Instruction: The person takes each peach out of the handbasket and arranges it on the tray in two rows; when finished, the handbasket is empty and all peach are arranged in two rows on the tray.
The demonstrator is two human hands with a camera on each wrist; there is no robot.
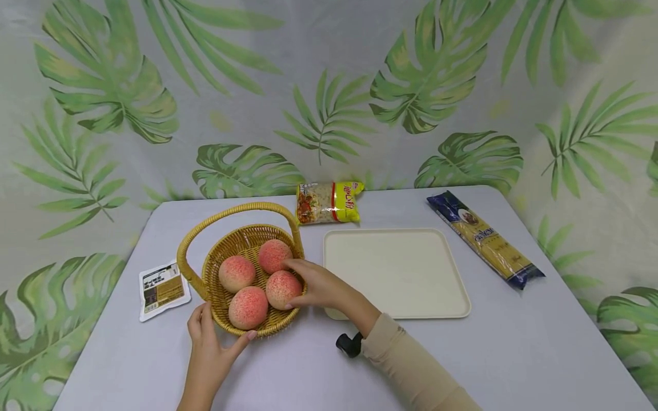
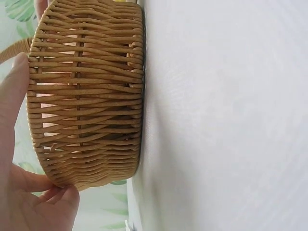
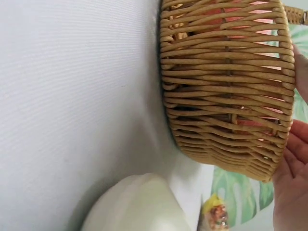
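A wicker basket (image 1: 211, 274) with an arched handle stands on the table and holds several pink, speckled peaches. At its front left, my left hand (image 1: 211, 351) holds the rim, the thumb at the front and the fingers at the left side; the left wrist view shows this hand (image 2: 38, 202) against the basket (image 2: 86, 96). Over the right rim, my right hand (image 1: 321, 285) reaches in and grips the right-hand peach (image 1: 281, 290) between thumb and fingers. Next to it lie a back peach (image 1: 274, 255), a left peach (image 1: 236, 273) and a front peach (image 1: 248, 308).
A cream tray (image 1: 396, 274) lies right of the basket. Behind stands a yellow-ended food bag (image 1: 329, 202). A blue-ended pasta pack (image 1: 483, 240) lies at the far right, and a white sealed packet (image 1: 163, 290) at the left. A black device (image 1: 349, 345) sits at my right wrist.
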